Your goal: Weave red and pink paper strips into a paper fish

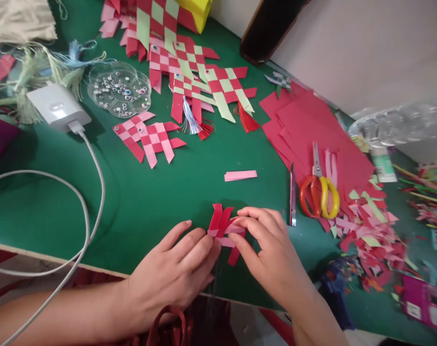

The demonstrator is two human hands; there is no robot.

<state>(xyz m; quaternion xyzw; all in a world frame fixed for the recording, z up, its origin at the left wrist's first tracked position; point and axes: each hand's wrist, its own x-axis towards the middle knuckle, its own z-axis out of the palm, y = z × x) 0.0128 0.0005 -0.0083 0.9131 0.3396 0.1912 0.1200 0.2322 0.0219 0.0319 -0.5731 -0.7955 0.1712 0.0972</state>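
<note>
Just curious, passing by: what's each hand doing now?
Left hand: closed, holding the paper strips at their left side.
Right hand: closed, pinching their right side.

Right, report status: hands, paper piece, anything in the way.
Left hand against red-and-pink paper weave, right hand pinching it. Red strip ends sticking out. White cable across left forearm; scissors apart, to the right.

Woven paper strips (223,222): red and pink.
Tabletop (189,187): plain green. Paper fish (226,85): red-and-pale-green or red-and-pink check. Scissors (317,171): one orange-red handle, one yellow.
</note>
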